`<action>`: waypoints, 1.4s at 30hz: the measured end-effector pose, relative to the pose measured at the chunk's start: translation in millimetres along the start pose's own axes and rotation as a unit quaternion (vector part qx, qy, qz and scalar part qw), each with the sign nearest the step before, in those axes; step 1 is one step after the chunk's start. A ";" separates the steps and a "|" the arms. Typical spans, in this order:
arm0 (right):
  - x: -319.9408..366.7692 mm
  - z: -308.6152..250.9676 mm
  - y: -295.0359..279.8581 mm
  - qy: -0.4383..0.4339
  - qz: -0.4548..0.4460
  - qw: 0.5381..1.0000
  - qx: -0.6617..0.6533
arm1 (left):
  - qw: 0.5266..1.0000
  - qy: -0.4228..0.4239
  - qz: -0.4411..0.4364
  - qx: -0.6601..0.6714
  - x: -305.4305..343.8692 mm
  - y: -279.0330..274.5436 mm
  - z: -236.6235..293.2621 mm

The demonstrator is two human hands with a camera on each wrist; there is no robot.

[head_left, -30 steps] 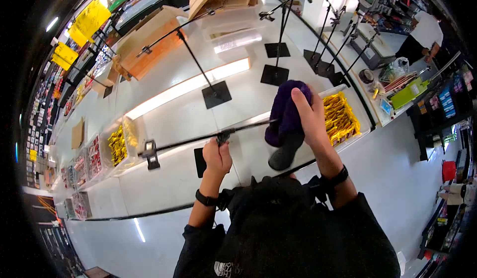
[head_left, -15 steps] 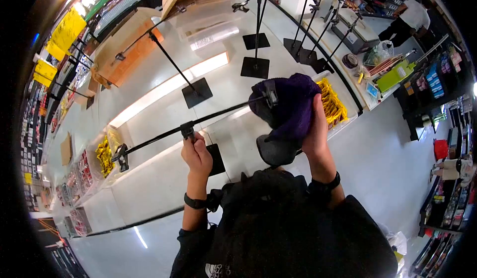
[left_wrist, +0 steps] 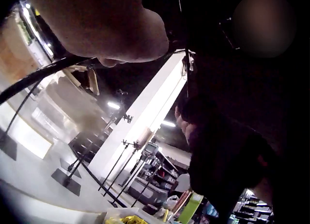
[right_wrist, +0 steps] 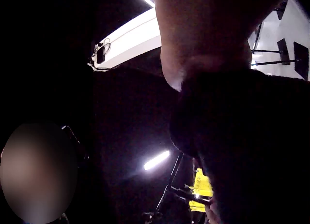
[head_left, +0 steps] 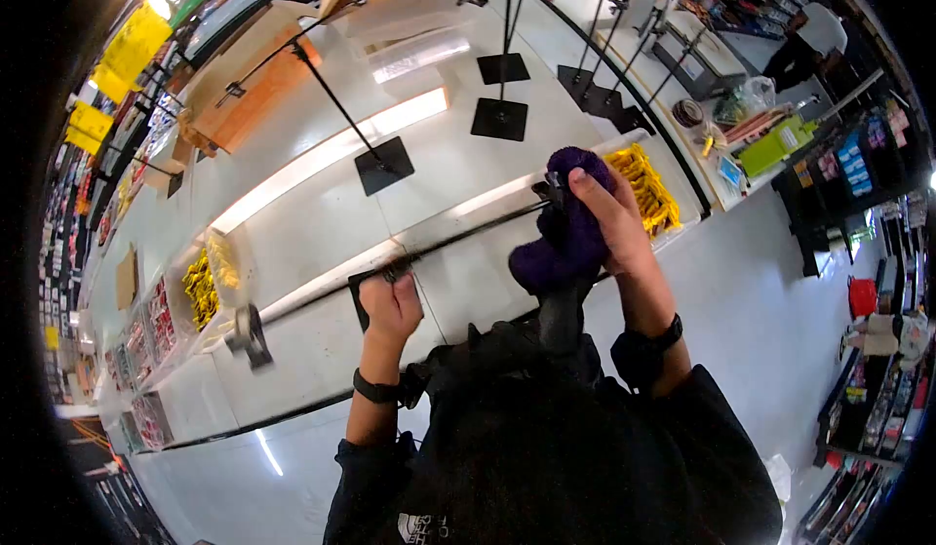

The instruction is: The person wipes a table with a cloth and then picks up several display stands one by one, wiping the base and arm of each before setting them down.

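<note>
A dark purple knitted item (head_left: pixel 565 238) with a blackish lower part is gripped by my right hand (head_left: pixel 616 221), thumb across its top. The right end of a black rod (head_left: pixel 468 236) with a clip reaches the item's left edge; whether the clip holds it I cannot tell. My left hand (head_left: pixel 390 306) has its fingers curled round the joint near the rod's middle. A blurred clip (head_left: pixel 251 336) hangs at the rod's left end. In the right wrist view the item (right_wrist: pixel 252 137) is a dark mass below my hand (right_wrist: pixel 203 40).
On the white counter (head_left: pixel 292 360) stand several black stands with square bases, one base (head_left: pixel 384 166) beyond the rod. Bins of yellow packets (head_left: pixel 643 189) lie at right and left. Cardboard boxes (head_left: pixel 244 97) stand behind. A person (head_left: pixel 814 38) is at the upper right.
The purple item first spread out and tilted, and now hangs narrower and more upright in my right hand. The rod's left end has swung lower, and the view has shifted right.
</note>
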State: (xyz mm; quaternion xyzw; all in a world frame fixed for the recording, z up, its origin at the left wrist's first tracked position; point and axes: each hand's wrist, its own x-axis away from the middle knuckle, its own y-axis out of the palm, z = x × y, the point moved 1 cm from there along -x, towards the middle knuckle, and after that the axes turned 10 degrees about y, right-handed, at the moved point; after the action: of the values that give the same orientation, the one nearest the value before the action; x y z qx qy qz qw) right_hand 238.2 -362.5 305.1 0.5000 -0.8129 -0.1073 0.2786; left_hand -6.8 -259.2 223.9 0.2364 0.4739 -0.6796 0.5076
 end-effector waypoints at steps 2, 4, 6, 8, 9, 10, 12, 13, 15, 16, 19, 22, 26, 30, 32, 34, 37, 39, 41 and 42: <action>-5.7 13.1 -15.2 0.006 0.006 0.995 -0.102 | 0.997 -0.027 0.017 -0.065 -2.3 2.5 -2.6; -19.5 22.9 -30.2 -0.009 0.013 0.975 -0.222 | 0.995 -0.080 0.062 0.003 -8.4 0.2 -5.9; -20.5 24.7 -42.5 -0.027 -0.039 0.969 -0.241 | 0.972 -0.162 0.116 0.123 -4.8 -9.5 -12.7; -21.8 22.6 -29.9 -0.067 -0.109 0.949 -0.287 | 0.952 -0.177 0.178 0.174 -7.7 -3.7 -15.7; -26.8 28.5 -36.4 -0.082 -0.074 0.959 -0.261 | 0.925 -0.198 0.228 0.230 -7.4 -3.7 -11.3; -18.2 25.9 -27.2 -0.065 -0.027 0.965 -0.254 | 0.941 -0.182 0.192 0.212 -16.3 -6.1 -4.9; -13.8 24.7 -10.1 -0.046 -0.002 0.967 -0.250 | 0.940 -0.178 0.175 0.233 -25.9 -3.5 -2.8; -14.8 28.0 -6.5 -0.040 0.045 0.970 -0.237 | 0.937 -0.183 0.188 0.233 -31.0 0.7 -0.3; -10.5 32.1 2.2 -0.028 0.080 0.971 -0.222 | 0.935 -0.184 0.180 0.243 -37.9 6.0 3.5; -5.3 31.2 7.5 -0.030 0.041 0.976 -0.212 | 0.936 -0.187 0.179 0.237 -41.5 9.1 4.4; 0.0 34.0 15.5 0.001 0.001 0.973 -0.232 | 0.943 -0.214 0.155 0.205 -49.8 15.4 12.8; 8.3 22.7 44.8 -0.056 -0.090 0.975 -0.194 | 0.963 -0.198 0.098 0.153 -59.5 18.0 28.8; 3.6 17.0 82.7 -0.116 -0.045 0.992 -0.017 | 0.972 -0.176 0.057 0.141 -71.1 27.9 50.2; 25.8 2.5 111.3 -0.210 -0.011 0.972 0.107 | 0.972 -0.162 0.098 0.137 -72.7 29.9 49.3; 30.4 7.4 102.4 -0.166 0.132 0.971 0.105 | 0.974 -0.150 0.108 0.134 -72.2 20.4 49.2; 12.6 25.1 76.4 -0.200 0.155 0.962 -0.106 | 0.981 -0.146 0.093 0.088 -68.5 15.1 39.7; 26.2 2.9 78.0 -0.349 0.191 0.892 -0.215 | 0.980 -0.158 0.077 0.096 -65.0 14.8 30.1; 23.3 -9.7 85.2 -0.458 0.138 0.863 -0.163 | 0.988 -0.133 0.040 0.068 -70.0 18.1 38.9; 22.6 -29.6 102.7 -0.575 0.153 0.789 0.152 | 0.991 -0.117 -0.006 0.061 -65.8 32.5 40.1; 20.1 -37.8 113.2 -0.580 0.056 0.782 0.221 | 0.995 -0.094 -0.025 0.039 -63.4 40.3 44.1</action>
State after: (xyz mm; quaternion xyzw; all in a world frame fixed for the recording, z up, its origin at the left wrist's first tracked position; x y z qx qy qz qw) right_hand 167.2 -322.1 394.3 0.3443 -0.8491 -0.1784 -0.3587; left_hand 60.7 -270.1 277.8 0.1794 0.4030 -0.7295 0.5228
